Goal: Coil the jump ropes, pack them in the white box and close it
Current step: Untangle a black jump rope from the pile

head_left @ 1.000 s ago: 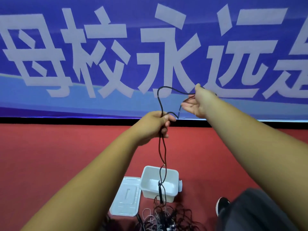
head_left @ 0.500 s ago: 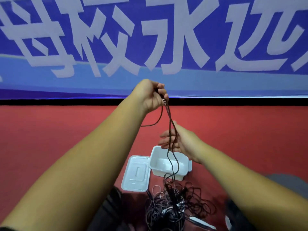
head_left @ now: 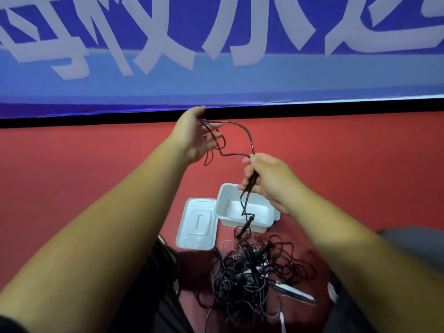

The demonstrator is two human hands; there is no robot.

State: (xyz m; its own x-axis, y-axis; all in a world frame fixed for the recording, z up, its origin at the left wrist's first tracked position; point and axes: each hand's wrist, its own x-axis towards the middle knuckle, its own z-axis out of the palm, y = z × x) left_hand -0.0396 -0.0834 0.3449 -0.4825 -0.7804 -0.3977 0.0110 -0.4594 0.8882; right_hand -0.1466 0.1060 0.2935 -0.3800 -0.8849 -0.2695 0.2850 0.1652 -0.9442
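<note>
The white box [head_left: 230,220] sits open on the red floor [head_left: 348,159], with its lid [head_left: 195,222] lying flat just to the left of it, touching or nearly touching its side; the inside of the box holds no coiled rope.

Above the box, the person holds one black jump rope [head_left: 250,140] between both hands. The right hand [head_left: 266,179] is directly over the box's far rim, and its grip is closed: fingers and thumb curl round a bunch of strands. From this fist the rope drops in kinks across the box opening, and its dark handle [head_left: 245,224] dangles in front of the box's near wall.

The left hand [head_left: 195,137] is higher and further from the box, up and to its left, near the black strip under the blue banner [head_left: 240,87]. Its grip is spread, with the thumb raised and the fingers [head_left: 214,138] loosely extended, and a few loops of the rope are draped over them. The fingertips are motion-blurred, so it is unclear exactly how the loops sit. A bent span of rope arches between the two hands.

On the floor on the near side of the box lies a tangled pile of jump ropes [head_left: 247,277], mostly black cord with some pale loops. A white-and-dark handle [head_left: 295,293] pokes out to its right.
</note>
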